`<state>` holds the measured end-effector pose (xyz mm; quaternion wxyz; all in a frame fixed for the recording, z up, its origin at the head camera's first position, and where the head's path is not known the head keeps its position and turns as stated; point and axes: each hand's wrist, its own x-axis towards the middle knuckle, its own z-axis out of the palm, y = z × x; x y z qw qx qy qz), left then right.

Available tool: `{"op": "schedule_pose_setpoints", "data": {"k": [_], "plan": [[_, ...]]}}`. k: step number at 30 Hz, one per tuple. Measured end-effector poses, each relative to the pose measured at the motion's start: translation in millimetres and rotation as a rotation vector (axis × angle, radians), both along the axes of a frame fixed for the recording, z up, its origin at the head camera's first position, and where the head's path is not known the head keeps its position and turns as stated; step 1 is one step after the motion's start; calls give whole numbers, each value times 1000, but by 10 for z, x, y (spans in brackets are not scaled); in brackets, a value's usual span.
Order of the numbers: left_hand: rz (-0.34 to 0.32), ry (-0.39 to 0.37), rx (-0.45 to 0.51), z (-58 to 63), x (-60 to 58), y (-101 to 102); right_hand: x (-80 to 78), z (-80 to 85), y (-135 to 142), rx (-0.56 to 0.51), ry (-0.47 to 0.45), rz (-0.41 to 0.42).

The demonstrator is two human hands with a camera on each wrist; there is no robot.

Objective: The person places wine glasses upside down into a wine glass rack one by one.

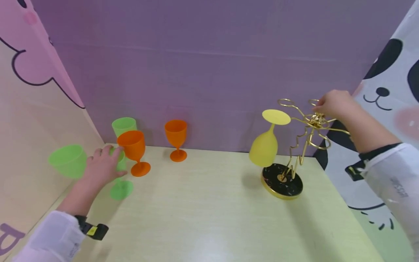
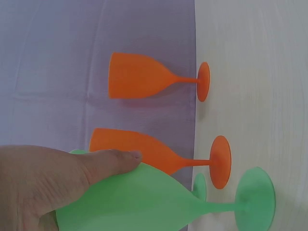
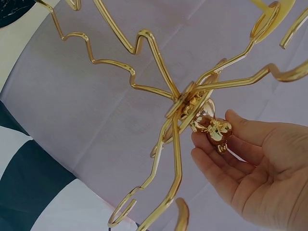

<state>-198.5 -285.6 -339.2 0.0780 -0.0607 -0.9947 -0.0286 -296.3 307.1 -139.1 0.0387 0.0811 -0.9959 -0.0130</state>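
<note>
One green cup (image 2: 144,195), upright, well to the left of the gold rack (image 1: 316,120). Looks light and fairly stiff, probably thin plastic, perhaps a bit slick. Best taken by the bowl, with thumb and fingers on opposite sides, squeezing only mildly so as not to bow the wall or strain the slim stem. Held that way in the left hand (image 1: 101,167), half curled, with the thumb along the bowl and the fingers partly hidden. At the rack's top, pinching a shiny gold knob (image 3: 219,132) between thumb and curled fingers of the right hand (image 3: 269,178), nearly closed. Likely heavier there, with rigid, slippery wire; best steadied by that knob or the dark round base (image 1: 283,182). Also to mind: a yellow cup (image 1: 264,149), upside down on the rack's left side, probably easily knocked loose.
</note>
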Motion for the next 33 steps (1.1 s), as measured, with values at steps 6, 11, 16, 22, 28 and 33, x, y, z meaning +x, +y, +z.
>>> {"op": "schedule_pose_setpoints", "data": {"k": [6, 11, 16, 22, 28, 33], "plan": [[-7, 11, -13, 26, 7, -38, -9, -1, 17, -13, -22, 6], [0, 8, 12, 63, 21, -62, -10, 4, 31, -20, -26, 29], [0, 31, 44, 136, 50, -99, -2, -5, 27, -43, -20, 28], [-9, 40, 60, 285, 129, -60, 16, -15, 17, -80, -6, -6], [-27, 82, 41, 449, 203, 47, 35, 24, 24, -100, -14, -52], [-42, 131, 56, 582, 263, 134, 76, 86, 23, -107, -12, -33]]}}
